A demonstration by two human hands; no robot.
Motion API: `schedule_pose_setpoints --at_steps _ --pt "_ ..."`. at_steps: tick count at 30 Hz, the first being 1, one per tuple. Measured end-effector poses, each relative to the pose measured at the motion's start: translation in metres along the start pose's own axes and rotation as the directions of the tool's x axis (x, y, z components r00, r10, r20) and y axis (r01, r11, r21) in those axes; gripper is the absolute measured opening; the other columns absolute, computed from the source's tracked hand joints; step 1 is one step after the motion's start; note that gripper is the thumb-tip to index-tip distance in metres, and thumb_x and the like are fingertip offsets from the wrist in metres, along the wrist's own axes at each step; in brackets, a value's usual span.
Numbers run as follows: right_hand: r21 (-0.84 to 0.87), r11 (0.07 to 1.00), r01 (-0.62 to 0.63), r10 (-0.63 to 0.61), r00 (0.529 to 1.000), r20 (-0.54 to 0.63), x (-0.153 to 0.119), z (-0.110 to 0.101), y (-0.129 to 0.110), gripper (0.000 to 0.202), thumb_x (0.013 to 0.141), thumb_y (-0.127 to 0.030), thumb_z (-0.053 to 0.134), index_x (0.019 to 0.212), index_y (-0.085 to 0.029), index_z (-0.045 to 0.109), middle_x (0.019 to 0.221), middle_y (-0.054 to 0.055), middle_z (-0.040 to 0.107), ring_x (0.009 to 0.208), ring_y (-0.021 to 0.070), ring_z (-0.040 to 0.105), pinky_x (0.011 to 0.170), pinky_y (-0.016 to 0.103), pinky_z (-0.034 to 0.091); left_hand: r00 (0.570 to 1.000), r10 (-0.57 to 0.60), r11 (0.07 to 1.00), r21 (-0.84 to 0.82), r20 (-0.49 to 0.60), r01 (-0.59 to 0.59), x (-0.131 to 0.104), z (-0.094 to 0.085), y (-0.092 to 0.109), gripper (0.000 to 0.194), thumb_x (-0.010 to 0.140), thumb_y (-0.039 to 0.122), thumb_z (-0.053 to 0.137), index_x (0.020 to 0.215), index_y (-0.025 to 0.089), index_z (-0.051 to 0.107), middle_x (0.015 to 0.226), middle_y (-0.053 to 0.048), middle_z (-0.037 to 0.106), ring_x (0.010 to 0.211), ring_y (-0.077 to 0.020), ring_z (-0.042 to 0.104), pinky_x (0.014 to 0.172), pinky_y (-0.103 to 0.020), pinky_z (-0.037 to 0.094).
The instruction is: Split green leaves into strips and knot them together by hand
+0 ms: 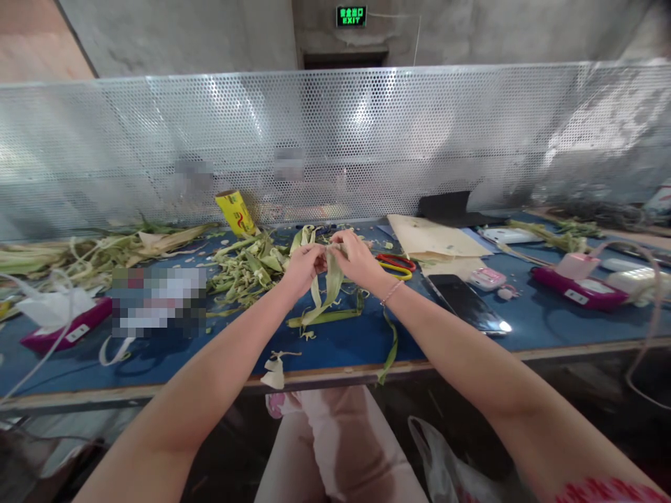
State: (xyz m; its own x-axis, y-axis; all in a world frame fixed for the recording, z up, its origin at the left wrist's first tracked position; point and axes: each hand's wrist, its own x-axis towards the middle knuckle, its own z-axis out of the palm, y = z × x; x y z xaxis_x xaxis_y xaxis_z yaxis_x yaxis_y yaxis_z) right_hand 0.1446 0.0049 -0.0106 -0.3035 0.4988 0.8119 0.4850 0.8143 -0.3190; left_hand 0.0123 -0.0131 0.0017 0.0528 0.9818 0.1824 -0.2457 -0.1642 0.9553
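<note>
Between my two hands a pale green corn husk strip hangs down over the blue tabletop. The fingers of my left hand are pinched on its upper left part. My right hand, with a beaded bracelet at the wrist, pinches the same husk from the right. Exactly how the strip is folded or tied at the fingertips is hidden. Left of my hands lies a heap of knotted husk pieces. Below the hands, a loose green husk strip lies flat. Scissors with red and yellow handles rest beside my right wrist.
A yellow tube stands at the back before a perforated metal screen. Long husks lie at the left. A black phone, brown paper and a purple tissue pack are at right. A husk scrap overhangs the front edge.
</note>
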Motion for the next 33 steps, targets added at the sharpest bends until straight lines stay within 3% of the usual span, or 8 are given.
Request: schedule_pose_setpoints --at_steps 6,13,16,24,33 --pt "0.061 0.987 -0.148 0.146 0.988 0.041 0.002 -0.003 0.001 0.006 0.075 -0.019 0.046 0.074 -0.018 0.051 0.074 0.003 0.058 0.071 0.0154 0.051 0.071 0.029 0.040 0.999 0.047 0.994 0.101 0.016 -0.048 0.001 -0.001 -0.002 0.009 0.066 0.019 0.055 0.058 0.015 0.053 0.048 0.002 0.050 0.044 -0.0066 0.045 0.048 -0.021 0.038" --pt "0.068 0.987 -0.146 0.146 0.989 0.010 0.003 -0.003 -0.001 0.008 0.076 -0.020 0.045 0.074 -0.018 0.052 0.074 0.003 0.059 0.070 0.0153 0.051 0.070 0.029 0.039 0.982 0.178 0.946 0.263 0.067 -0.189 0.004 -0.006 -0.005 0.014 0.069 0.022 0.055 0.056 0.015 0.053 0.047 0.004 0.045 0.045 -0.0066 0.044 0.049 -0.021 0.038" --pt "0.099 0.985 -0.143 0.144 0.990 0.001 0.004 0.000 0.000 0.009 0.077 -0.020 0.044 0.074 -0.019 0.052 0.075 0.003 0.059 0.071 0.0153 0.051 0.071 0.029 0.039 0.984 0.167 0.961 0.213 0.063 -0.177 0.004 -0.006 -0.006 0.014 0.068 0.021 0.055 0.056 0.015 0.052 0.047 0.004 0.046 0.045 -0.0065 0.043 0.049 -0.021 0.037" --pt "0.251 0.953 -0.168 0.180 0.983 -0.026 0.003 0.005 0.002 0.009 0.077 -0.020 0.045 0.073 -0.019 0.053 0.074 0.001 0.056 0.070 0.0133 0.049 0.068 0.027 0.039 1.000 0.014 0.996 -0.086 0.003 -0.013 -0.001 0.002 0.000 0.009 0.059 0.018 0.061 0.057 0.015 0.052 0.050 0.003 0.048 0.045 -0.0062 0.045 0.047 -0.020 0.038" --pt "0.356 0.904 -0.237 0.260 0.965 -0.019 0.003 0.003 -0.006 0.007 0.075 -0.023 0.047 0.074 -0.019 0.053 0.073 0.000 0.055 0.069 0.0122 0.049 0.064 0.025 0.039 0.996 0.002 0.995 -0.100 -0.089 -0.011 0.003 0.002 0.002 0.013 0.059 0.018 0.058 0.051 0.015 0.048 0.044 0.004 0.045 0.040 -0.0064 0.043 0.041 -0.020 0.034"
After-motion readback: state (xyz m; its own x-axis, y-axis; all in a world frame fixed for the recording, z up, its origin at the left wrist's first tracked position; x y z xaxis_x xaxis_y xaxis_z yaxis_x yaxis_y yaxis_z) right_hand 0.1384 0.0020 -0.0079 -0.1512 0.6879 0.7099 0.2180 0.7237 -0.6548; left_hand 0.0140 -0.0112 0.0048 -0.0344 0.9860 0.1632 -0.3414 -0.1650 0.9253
